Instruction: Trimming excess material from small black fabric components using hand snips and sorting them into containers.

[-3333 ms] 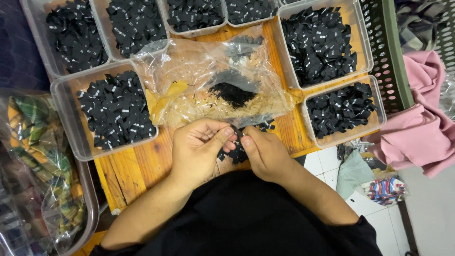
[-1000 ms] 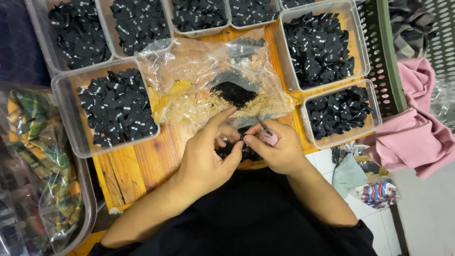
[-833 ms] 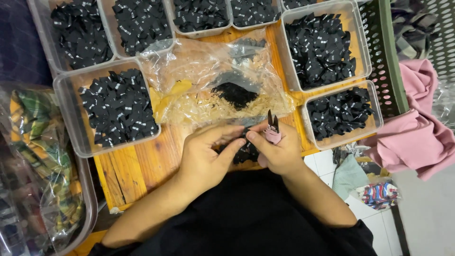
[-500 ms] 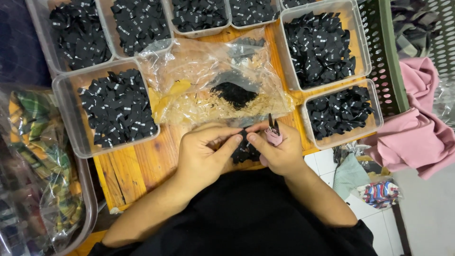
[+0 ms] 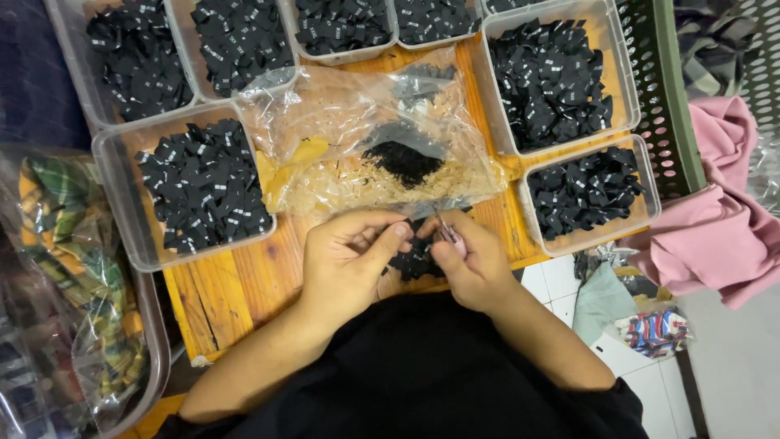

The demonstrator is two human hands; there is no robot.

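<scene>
My left hand (image 5: 351, 258) and my right hand (image 5: 470, 260) meet over the front edge of a small wooden table (image 5: 236, 284). The right hand grips small pink-handled snips (image 5: 448, 236), blades pointing up and away. The left hand pinches a small black fabric label between thumb and forefinger, right against the snips. A little heap of black labels (image 5: 416, 260) lies between the two hands. Just beyond them sits a crumpled clear plastic bag (image 5: 366, 138) holding black scraps and pale threads.
Several clear plastic tubs of black labels ring the table: one at the left (image 5: 199, 191), two at the right (image 5: 552, 73) (image 5: 589, 191), more along the back. A green perforated crate (image 5: 662, 97) and pink cloth (image 5: 715, 236) lie right; bagged plaid fabric (image 5: 69, 268) lies left.
The right hand raised the snips, then brought them down toward the left fingers. Both hands have closed in over the label heap, and the left fingers now pinch a label.
</scene>
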